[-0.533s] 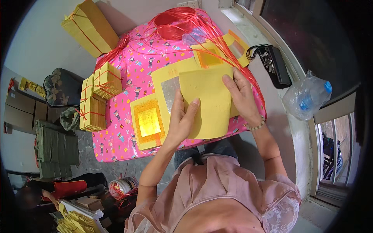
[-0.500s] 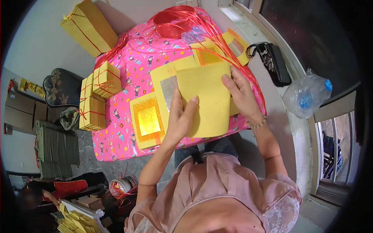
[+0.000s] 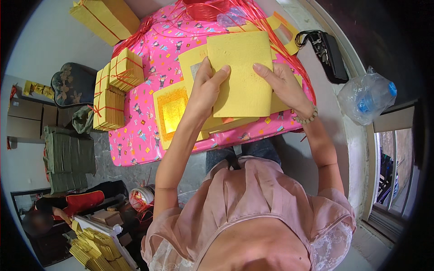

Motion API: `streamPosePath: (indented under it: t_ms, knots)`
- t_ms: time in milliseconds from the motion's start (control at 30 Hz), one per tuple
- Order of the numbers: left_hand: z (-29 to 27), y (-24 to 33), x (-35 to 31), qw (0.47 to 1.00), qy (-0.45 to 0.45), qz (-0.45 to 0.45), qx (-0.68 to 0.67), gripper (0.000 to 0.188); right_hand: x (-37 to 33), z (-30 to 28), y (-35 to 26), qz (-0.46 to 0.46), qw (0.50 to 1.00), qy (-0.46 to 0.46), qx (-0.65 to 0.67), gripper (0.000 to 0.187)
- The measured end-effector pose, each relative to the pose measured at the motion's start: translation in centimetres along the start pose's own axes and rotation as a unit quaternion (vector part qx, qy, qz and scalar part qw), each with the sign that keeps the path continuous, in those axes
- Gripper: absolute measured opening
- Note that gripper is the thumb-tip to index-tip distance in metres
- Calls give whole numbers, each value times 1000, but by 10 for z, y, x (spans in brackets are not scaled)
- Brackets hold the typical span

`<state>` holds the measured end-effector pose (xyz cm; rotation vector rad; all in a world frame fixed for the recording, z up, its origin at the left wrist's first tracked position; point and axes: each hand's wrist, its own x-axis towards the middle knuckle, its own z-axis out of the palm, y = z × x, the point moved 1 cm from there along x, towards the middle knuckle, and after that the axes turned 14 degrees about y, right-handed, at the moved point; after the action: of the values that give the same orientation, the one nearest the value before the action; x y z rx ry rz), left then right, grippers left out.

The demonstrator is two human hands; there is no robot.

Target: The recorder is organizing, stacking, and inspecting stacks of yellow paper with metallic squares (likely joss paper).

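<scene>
in the head view, the left hand (image 3: 205, 92) and the right hand (image 3: 289, 88) grasp a yellow, rectangular, rough paper piece (image 3: 242, 83) by its two sides, thumbs on its face, above the pink, figure-printed table cover (image 3: 135, 147). bare cover runs between the red-tied yellow paper bundles (image 3: 129, 70) at its left edge and the yellow gold-foil sheet (image 3: 173, 115), which the left forearm partly hides. the fingers behind the paper piece are hidden; the picture's top edge cuts off the shiny red coil (image 3: 205, 11).

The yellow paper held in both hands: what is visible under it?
Around the yellow paper, lower yellow sheets, part of a silver patch and pink patterned tablecloth show; whatever it covers cannot be seen.
</scene>
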<state>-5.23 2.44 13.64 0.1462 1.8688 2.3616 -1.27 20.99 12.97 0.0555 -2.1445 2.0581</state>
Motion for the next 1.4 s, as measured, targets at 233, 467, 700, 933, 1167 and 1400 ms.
streamPosePath:
  t_ms: [233,467,700,933,1167,1400]
  knots:
    - [4,-4,14,999,-23,-35,-24,39,-9,-6,8,39,999,-6,-7,44]
    - [26,-7,21,998,-23,-49,33,33,-16,-29,19,66,997,4,-33,45]
    - [55,-11,28,995,-50,10,85,35,-38,-54,30,122,992,8,3,47]
    - [87,-24,40,981,-117,74,134,37,-58,-90,47,158,987,31,7,42]
    - [108,-47,52,931,-243,89,256,38,-59,-128,60,148,971,136,125,33]
    - [119,-49,56,898,-290,107,314,42,-64,-144,74,183,951,211,133,30]
